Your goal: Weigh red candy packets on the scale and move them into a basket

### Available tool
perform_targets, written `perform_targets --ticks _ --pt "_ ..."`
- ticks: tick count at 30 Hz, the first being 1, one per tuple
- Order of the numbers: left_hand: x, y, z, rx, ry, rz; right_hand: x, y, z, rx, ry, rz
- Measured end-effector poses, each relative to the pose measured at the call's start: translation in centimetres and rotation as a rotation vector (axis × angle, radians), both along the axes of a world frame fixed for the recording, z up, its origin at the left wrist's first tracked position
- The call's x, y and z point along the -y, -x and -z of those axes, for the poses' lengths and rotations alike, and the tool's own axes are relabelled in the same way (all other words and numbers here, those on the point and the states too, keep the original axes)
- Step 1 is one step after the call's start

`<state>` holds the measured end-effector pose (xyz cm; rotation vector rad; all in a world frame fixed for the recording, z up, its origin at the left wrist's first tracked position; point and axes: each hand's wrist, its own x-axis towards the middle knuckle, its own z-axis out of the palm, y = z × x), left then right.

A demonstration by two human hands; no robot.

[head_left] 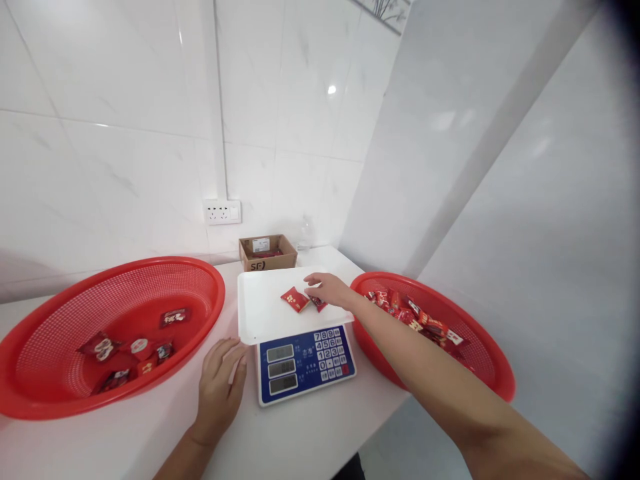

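A digital scale (307,365) with a blue keypad panel stands on the table, a white tray (263,310) on top of it. On the tray lie a red snack packet (295,299) and a darker red packet (317,303). My right hand (327,290) is over the tray, fingers apart, right above the darker packet and partly covering it; whether they touch is hard to tell. Beside the scale's left edge, my left hand (220,383) hovers or rests by the tray's near corner, its fingers stretched out and holding nothing.
To the left a red plastic basket (205,280) holds several wrapped packets. Another red basket (493,363) at the right carries a larger heap, partly behind my right forearm. A cardboard box (273,263) with red packets sits against the tiled wall, below a power socket (223,212).
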<state>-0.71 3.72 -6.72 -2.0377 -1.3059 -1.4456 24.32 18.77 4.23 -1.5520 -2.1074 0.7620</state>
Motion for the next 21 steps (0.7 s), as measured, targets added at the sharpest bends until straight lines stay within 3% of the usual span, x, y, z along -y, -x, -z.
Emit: perform_targets --ticks 5,13,21 --pt "-0.1 0.1 0.2 0.007 0.014 0.008 0.6 1.9 0.9 0.185 -0.062 -0.109" --pt "-0.1 0.2 -0.3 0.026 -0.004 0.004 -1.4 4.4 1.6 0.271 -0.178 -0.035" --pt "-0.2 0.2 0.0 0.053 0.027 0.0 -3.2 0.6 0.6 0.266 -0.08 0.166"
